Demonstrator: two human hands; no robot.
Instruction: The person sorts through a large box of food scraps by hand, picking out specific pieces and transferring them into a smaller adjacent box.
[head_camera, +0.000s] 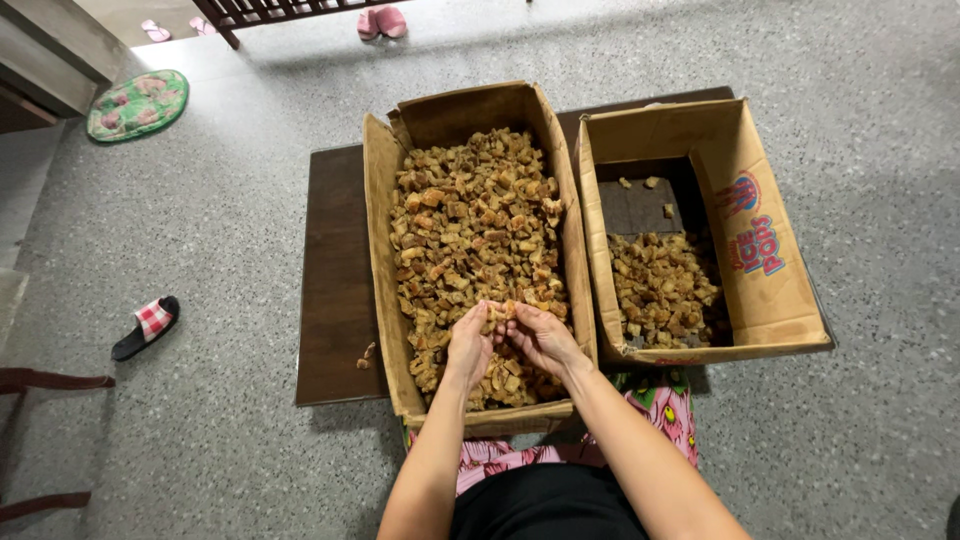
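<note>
1. Where the two hands meet over the near end of the fuller box, a small brown chunk (499, 312) is pinched between their fingertips, just above the heap.
2. The left hand (468, 345) curls its fingers closed on that piece from the left; the right hand (541, 338) closes on it from the right, thumbs up.
3. Beneath them the left cardboard box (378, 240) is packed nearly full of brown chunks (470, 220).
4. Just beside it, the right cardboard box (760, 290) holds a smaller pile (660, 290) at its near end, with bare bottom farther back.
5. Both boxes sit on a dark low board (335, 280) on speckled grey floor (220, 220).
6. A checked slipper (147, 326) lies well apart on the left.
</note>
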